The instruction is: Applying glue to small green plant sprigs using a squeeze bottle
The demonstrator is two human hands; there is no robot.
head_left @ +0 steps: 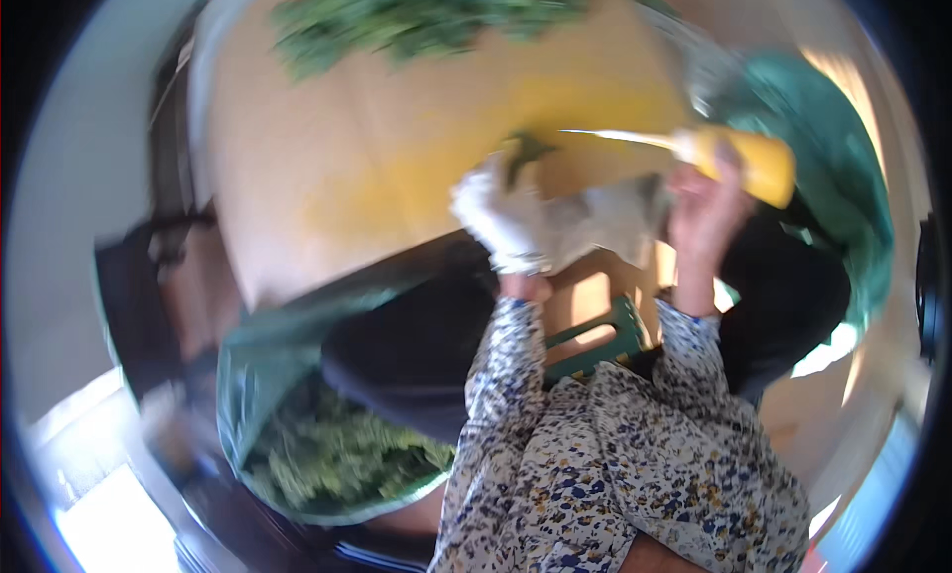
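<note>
My left hand (499,216), in a white glove, pinches a small dark green leaf (528,151) over the near part of a tan board (288,147). My bare right hand (712,208) is wrapped round a yellow squeeze bottle (756,165). The bottle lies nearly level, its long thin pale tip pointing left toward the leaf, a short gap apart from it. Motion blurs both hands and the leaf. Yellow stains spread over the board around them. Below and between my hands is a whitish crumpled thing (620,214), too smeared to name.
Green leafy sprigs (416,18) are heaped at the board's far edge. At lower left, a green plastic bag (238,385) holds more leaves (337,449). Another green bag (833,137) bulges at the right. A dark green plastic stool (600,340) shows between my knees.
</note>
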